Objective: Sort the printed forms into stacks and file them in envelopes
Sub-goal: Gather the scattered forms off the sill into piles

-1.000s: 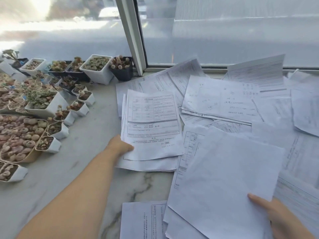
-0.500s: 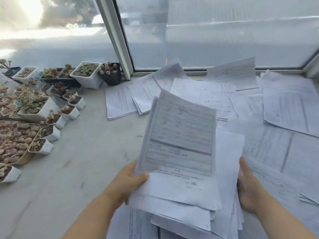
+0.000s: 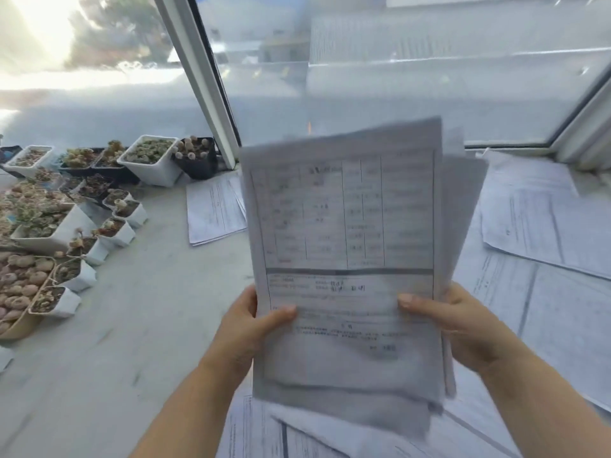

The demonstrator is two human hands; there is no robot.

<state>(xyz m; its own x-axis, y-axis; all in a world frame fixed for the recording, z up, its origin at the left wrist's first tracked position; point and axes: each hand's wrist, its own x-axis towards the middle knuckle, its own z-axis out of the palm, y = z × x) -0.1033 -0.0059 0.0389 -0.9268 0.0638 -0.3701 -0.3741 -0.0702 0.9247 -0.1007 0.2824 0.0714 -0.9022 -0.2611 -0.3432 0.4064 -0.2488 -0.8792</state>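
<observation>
Gathered forms now lifted off bench, gripped by left hand and right hand; sorting underway.

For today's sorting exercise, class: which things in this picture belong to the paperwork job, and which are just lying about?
Part of the job:
- thick stack of white printed forms, held upright
- left hand and right hand gripping its lower edges
- loose white printed sheets spread on the sill

Just lying about:
- small white and black square pots of succulents
- pale marble windowsill
- white window frame
</observation>
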